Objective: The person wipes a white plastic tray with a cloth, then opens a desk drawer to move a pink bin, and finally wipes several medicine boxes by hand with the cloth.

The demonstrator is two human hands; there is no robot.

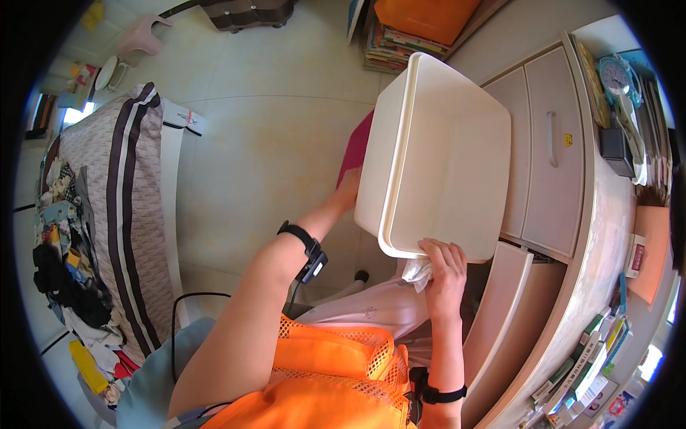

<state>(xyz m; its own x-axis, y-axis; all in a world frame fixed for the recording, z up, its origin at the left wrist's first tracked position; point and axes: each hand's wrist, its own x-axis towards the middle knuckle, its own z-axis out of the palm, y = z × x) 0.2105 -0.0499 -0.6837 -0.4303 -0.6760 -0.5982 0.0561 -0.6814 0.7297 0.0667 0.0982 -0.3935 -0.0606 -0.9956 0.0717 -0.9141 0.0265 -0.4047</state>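
Observation:
An off-white plastic bin (453, 155) is tilted in front of me, its open mouth facing me and its inside bare. My right hand (447, 265) grips the near edge, fingertips over the rim. Crumpled white thin material (417, 272), plastic or tissue, is pinched beside that hand under the rim. My left hand (349, 185) reaches behind the bin's left side, its fingers hidden by the wall. Magenta cloth-like material (356, 147) shows right beside it; whether the hand holds the material or the bin cannot be seen.
A drawer (496, 300) stands pulled out from the cabinet (554, 161) on the right. Medicine boxes (581, 364) and a blue alarm clock (615, 78) are on its top. Stacked books (394, 45) stand beyond the bin. At left is a bed (142, 214) with piled clothes (75, 268).

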